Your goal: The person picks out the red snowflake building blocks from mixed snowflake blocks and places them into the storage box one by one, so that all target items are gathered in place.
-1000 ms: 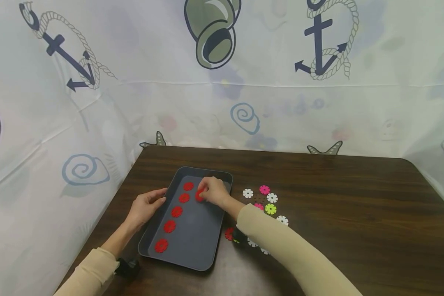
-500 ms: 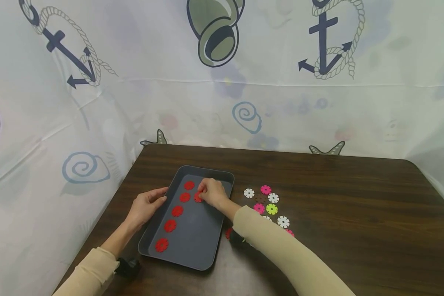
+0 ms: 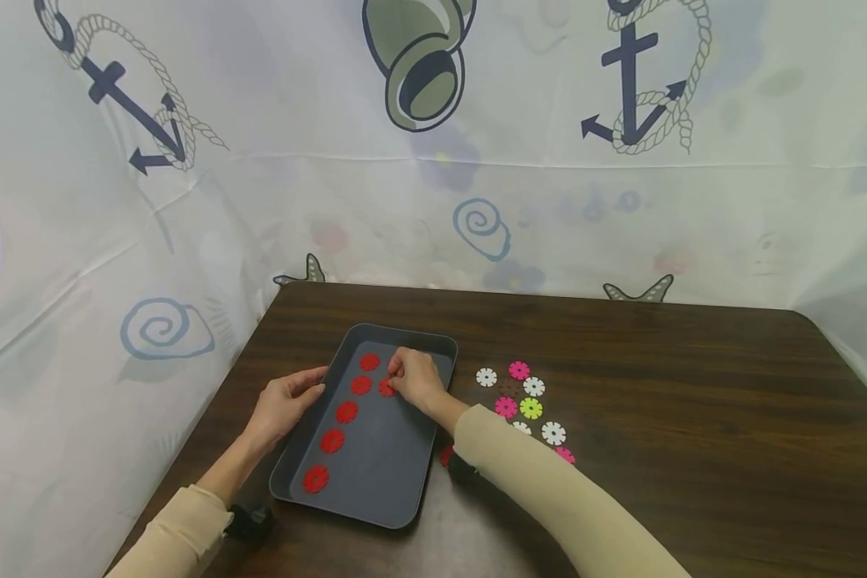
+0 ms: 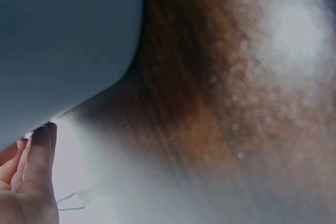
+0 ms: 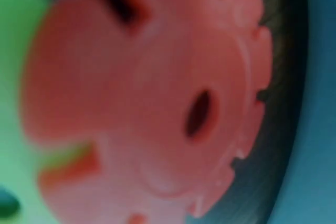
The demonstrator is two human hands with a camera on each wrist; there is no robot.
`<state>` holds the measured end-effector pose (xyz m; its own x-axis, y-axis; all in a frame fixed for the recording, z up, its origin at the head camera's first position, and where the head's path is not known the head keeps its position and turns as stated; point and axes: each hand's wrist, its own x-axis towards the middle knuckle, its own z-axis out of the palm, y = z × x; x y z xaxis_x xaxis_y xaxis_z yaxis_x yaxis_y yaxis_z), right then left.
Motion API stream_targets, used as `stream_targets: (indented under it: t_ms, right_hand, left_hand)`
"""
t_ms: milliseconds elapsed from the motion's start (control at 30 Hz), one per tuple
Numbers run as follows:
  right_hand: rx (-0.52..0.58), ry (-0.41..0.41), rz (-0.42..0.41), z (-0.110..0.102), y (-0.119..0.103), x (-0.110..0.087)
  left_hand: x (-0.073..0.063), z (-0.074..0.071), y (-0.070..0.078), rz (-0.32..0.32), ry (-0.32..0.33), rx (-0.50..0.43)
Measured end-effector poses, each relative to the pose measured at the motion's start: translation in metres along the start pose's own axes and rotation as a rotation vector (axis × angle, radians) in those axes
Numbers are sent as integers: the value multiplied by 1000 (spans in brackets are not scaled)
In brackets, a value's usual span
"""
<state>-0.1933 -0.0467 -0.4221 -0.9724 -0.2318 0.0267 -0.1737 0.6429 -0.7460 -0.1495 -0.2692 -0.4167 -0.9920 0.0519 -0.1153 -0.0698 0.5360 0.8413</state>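
Observation:
On the table lies a dark grey baking tray. Five red notched discs run in a line along its left part, such as the nearest red disc. My left hand holds the tray's left rim, thumb at the edge; its fingers meet the tray's side in the left wrist view. Over the tray's far part, my right hand pinches another red disc, partly hidden by the fingertips, low over the tray floor. A large blurred red disc fills the right wrist view, beside the tray's wall.
Right of the tray lie loose notched discs: white, pink, lime and brown. The right sleeve covers part of this group. A patterned cloth hangs behind the brown table.
My right hand has brought its red disc slightly down and left in the tray, and its forearm has shifted left, uncovering more pink and white discs. The left hand stays on the rim.

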Motion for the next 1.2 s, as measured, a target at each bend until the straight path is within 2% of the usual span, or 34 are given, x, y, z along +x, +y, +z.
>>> stream_targets:
  t_ms: [300, 600, 833, 1033, 1200]
  right_hand:
    - [80, 11, -8, -8, 1, 0]
    - [273, -61, -51, -30, 1, -13]
    - [397, -78, -15, -51, 5, -28]
    - [424, -47, 6, -70, 6, -44]
    - [412, -27, 3, -77, 24, -49]
  left_hand:
    - [-1, 1, -1, 9, 4, 10]
    - [1, 1, -1, 11, 9, 8]
    - [1, 1, 0, 19, 9, 21]
    - [0, 1, 1, 20, 4, 37]
    - [0, 0, 1, 22, -1, 27]
